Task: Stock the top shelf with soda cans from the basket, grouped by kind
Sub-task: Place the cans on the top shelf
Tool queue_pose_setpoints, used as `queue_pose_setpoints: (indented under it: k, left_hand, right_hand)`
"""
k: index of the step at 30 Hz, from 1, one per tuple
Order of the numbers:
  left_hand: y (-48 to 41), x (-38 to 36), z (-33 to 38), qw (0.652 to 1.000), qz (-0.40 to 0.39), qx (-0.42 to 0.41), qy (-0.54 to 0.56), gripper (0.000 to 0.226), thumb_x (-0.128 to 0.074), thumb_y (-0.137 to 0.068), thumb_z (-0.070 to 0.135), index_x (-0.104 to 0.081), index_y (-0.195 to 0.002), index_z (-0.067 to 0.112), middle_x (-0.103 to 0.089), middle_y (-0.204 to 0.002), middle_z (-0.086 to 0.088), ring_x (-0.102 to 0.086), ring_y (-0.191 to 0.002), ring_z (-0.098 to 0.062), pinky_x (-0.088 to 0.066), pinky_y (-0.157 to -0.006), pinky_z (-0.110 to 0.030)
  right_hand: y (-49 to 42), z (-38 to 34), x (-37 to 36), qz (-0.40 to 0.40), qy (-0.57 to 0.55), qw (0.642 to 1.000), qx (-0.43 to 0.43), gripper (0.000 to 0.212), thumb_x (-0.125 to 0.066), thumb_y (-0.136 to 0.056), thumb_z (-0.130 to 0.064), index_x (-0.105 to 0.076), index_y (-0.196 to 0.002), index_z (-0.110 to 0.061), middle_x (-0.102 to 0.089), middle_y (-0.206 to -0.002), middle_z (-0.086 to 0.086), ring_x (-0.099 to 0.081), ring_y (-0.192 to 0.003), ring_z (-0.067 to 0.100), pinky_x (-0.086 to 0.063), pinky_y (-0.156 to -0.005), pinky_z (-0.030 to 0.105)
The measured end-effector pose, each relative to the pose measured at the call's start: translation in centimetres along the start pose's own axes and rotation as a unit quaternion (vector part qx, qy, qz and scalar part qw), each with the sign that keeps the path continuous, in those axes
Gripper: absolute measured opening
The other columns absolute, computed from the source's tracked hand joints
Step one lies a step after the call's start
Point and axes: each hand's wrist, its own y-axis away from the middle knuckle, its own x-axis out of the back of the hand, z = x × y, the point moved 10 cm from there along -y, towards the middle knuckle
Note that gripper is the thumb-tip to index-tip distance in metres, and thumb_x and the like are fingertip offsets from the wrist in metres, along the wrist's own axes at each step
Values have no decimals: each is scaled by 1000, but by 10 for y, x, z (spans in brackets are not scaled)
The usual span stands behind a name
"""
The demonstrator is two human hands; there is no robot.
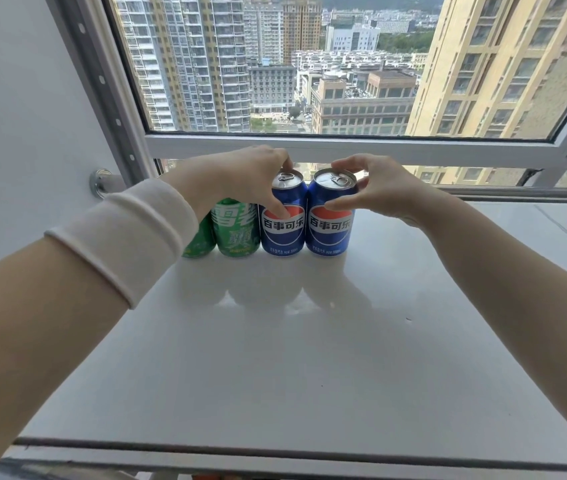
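Several soda cans stand upright in a row at the back of the white top shelf (275, 358). Two green Sprite cans are on the left, one (237, 230) in plain sight and one (200, 242) mostly hidden behind my left wrist. Two blue Pepsi cans stand to their right. My left hand (244, 178) grips the left Pepsi can (282, 223), thumb on its front and fingers over its top rim. My right hand (379, 188) grips the right Pepsi can (330, 221), thumb on its side and fingers curled behind the top. The basket is out of sight.
A large window (309, 64) with a white frame rises right behind the cans. A white wall (25, 116) with a metal bracket (102, 183) bounds the shelf on the left. The shelf's front edge (275, 448) runs along the bottom.
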Motion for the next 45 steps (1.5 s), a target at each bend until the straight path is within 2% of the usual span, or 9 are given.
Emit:
queue_pose_setpoints:
  k: [5, 9, 11, 14, 21, 27, 33, 41, 45]
  left_hand:
    - [4, -4, -1, 1000, -8, 5, -8, 86, -71, -75, 45, -28, -142, 14, -35, -145, -6, -35, -131, -23, -32, -106, -35]
    - [13, -6, 5, 999, 5, 7, -48, 97, -62, -80, 51, -5, -150, 14, -1, -158, -8, -2, -145, -24, -6, -116, -36]
    - [22, 1, 12, 998, 30, 8, -48, 94, -59, -82, 50, -4, -150, 15, 5, -158, -8, 4, -145, -24, -2, -116, -36]
    - [42, 12, 28, 997, 67, 14, -32, 87, -57, -85, 47, -9, -150, 15, 3, -158, -7, 3, -145, -23, -3, -116, -36]
    - [99, 19, 97, 993, 110, 4, -35, 76, -51, -89, 46, -15, -148, 14, -7, -158, -6, -4, -145, -20, -5, -116, -35]
    - [158, -6, 166, 989, 143, 1, -27, 71, -52, -91, 42, -19, -147, 13, -12, -157, -6, -9, -145, -20, -4, -117, -34]
    - [213, -35, 209, 992, 122, 11, -41, 70, -50, -91, 44, -19, -147, 14, -14, -157, -6, -12, -144, -21, -8, -118, -38]
    - [280, -56, 249, 991, 125, -23, -36, 68, -50, -91, 41, -20, -147, 13, -15, -156, -8, -11, -144, -21, -8, -118, -40]
    - [313, -94, 260, 992, 119, -37, -3, 65, -51, -92, 39, -24, -145, 13, -17, -156, -8, -14, -144, -21, -8, -118, -38]
  right_hand:
    - [2, -2, -4, 0, 13, 1000, 11, 74, -80, -69, -17, -44, -134, -17, -55, -128, 3, -55, -107, 15, -43, -81, 24]
    - [10, -7, 3, 23, 27, 999, 30, 75, -75, -75, -22, -37, -139, -14, -45, -139, 4, -46, -117, 13, -41, -89, 25]
    - [19, -11, 14, 56, 57, 996, 43, 73, -72, -78, -25, -35, -140, -12, -41, -143, 6, -40, -129, 17, -38, -99, 29]
    - [41, -16, 23, 84, 106, 989, 59, 71, -70, -81, -28, -35, -139, -8, -40, -143, 10, -37, -132, 22, -31, -106, 30]
    - [128, -25, 46, 118, 204, 967, 95, 67, -64, -85, -29, -35, -140, -4, -41, -143, 11, -37, -132, 21, -25, -106, 23]
    - [221, -6, 53, 124, 261, 951, 108, 67, -62, -86, -32, -32, -142, -8, -39, -143, 13, -33, -134, 25, -27, -110, 32]
    - [299, 8, 47, 102, 294, 946, 95, 66, -61, -87, -32, -32, -141, -9, -39, -143, 12, -36, -132, 24, -31, -107, 32]
    - [385, -2, 39, 115, 326, 933, 101, 63, -59, -88, -29, -33, -140, -5, -41, -140, 14, -37, -131, 27, -29, -109, 33]
    - [428, 11, 13, 108, 341, 930, 87, 62, -58, -89, -28, -33, -141, -5, -41, -141, 15, -31, -136, 29, -25, -112, 36]
